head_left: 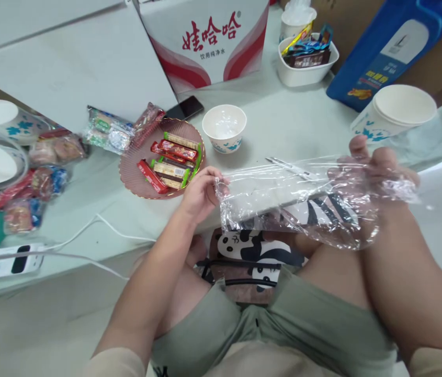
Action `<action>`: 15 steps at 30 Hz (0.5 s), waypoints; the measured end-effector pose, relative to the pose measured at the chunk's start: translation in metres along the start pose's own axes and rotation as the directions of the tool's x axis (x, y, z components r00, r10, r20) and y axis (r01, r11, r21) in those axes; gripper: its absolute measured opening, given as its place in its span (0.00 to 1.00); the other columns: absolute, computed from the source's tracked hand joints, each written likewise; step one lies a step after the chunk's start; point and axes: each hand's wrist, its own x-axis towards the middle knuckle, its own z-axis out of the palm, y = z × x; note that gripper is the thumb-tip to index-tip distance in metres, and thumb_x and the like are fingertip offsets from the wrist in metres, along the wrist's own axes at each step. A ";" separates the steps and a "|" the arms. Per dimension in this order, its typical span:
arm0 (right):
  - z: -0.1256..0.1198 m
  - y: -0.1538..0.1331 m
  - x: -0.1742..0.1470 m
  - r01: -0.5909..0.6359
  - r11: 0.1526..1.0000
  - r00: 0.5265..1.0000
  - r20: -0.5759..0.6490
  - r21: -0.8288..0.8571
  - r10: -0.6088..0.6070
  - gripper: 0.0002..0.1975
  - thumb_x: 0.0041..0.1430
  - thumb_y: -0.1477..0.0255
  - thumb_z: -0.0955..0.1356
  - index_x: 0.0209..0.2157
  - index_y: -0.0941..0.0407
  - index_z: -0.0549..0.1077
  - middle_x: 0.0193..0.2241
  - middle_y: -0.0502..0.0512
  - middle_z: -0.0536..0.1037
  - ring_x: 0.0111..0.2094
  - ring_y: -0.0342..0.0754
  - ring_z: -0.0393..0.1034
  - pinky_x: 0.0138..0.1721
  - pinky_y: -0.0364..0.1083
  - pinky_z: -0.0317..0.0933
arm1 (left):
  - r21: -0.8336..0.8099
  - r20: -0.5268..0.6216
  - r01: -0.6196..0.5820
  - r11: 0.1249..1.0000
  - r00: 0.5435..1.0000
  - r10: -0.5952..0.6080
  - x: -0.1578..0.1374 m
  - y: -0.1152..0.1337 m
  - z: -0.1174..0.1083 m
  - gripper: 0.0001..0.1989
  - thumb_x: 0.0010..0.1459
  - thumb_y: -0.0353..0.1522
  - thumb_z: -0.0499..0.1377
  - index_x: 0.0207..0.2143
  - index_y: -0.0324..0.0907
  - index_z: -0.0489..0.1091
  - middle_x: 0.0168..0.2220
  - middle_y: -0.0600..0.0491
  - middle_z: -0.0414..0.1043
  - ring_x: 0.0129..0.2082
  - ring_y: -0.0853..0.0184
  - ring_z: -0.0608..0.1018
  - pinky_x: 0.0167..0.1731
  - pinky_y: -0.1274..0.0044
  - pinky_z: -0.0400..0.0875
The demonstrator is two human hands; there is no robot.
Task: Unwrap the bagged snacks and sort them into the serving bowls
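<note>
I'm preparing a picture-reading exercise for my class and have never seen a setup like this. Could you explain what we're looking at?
There is no machine here, just one person's bare hands. The single picture comes from a camera worn on the head, looking forward and down, so the lap shows below. The left hand pinches one end of a clear plastic bag; the right hand is at the other, partly seen through the film. On the table are a pink ribbed dish of wrapped snack bars, a paper cup and a phone.
</note>
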 end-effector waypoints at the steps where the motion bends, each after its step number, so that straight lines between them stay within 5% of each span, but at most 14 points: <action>1: -0.002 -0.003 -0.001 -0.009 1.000 1.000 0.004 -0.008 0.009 0.25 0.35 0.65 0.77 0.12 0.56 0.56 0.42 0.53 0.77 0.26 0.44 0.59 0.27 0.50 0.57 | -0.002 0.004 0.028 1.000 1.000 -0.028 -0.001 0.000 0.001 0.09 0.55 0.35 0.60 0.25 0.41 0.67 0.25 0.55 0.74 0.21 0.72 0.77 0.23 0.80 0.73; 5: -0.001 -0.006 -0.006 0.028 0.948 0.999 0.041 -0.318 -0.016 0.26 0.43 0.54 0.72 0.07 0.53 0.63 0.25 0.61 0.73 0.32 0.54 0.67 0.34 0.55 0.62 | 0.058 -0.031 0.070 0.996 0.997 -0.069 -0.003 -0.003 0.004 0.16 0.50 0.42 0.66 0.28 0.40 0.67 0.29 0.55 0.71 0.30 0.67 0.80 0.29 0.76 0.78; 8: 0.001 0.002 -0.007 -0.013 0.703 0.993 0.075 -0.711 0.094 0.23 0.47 0.57 0.72 0.07 0.53 0.68 0.21 0.61 0.73 0.35 0.56 0.72 0.36 0.53 0.62 | 0.199 -0.076 0.019 0.980 0.997 -0.004 -0.001 -0.010 0.005 0.17 0.40 0.28 0.68 0.33 0.41 0.67 0.33 0.56 0.69 0.37 0.66 0.80 0.29 0.78 0.78; 11: -0.005 0.011 -0.005 -0.036 0.460 0.975 0.071 -0.887 0.212 0.19 0.47 0.58 0.72 0.12 0.53 0.73 0.34 0.60 0.81 0.34 0.52 0.73 0.38 0.53 0.63 | 0.322 -0.134 -0.031 0.946 0.988 0.078 0.003 -0.014 0.002 0.22 0.37 0.20 0.60 0.39 0.43 0.67 0.42 0.53 0.69 0.41 0.66 0.79 0.24 0.83 0.73; 15: -0.007 0.013 -0.001 0.006 0.445 0.995 -0.039 -0.895 -0.092 0.11 0.46 0.59 0.75 0.23 0.51 0.78 0.38 0.56 0.81 0.34 0.50 0.71 0.40 0.54 0.65 | 0.377 -0.075 -0.062 0.924 0.993 0.097 0.007 -0.012 -0.003 0.27 0.37 0.21 0.56 0.44 0.43 0.68 0.50 0.50 0.67 0.42 0.67 0.78 0.20 0.85 0.69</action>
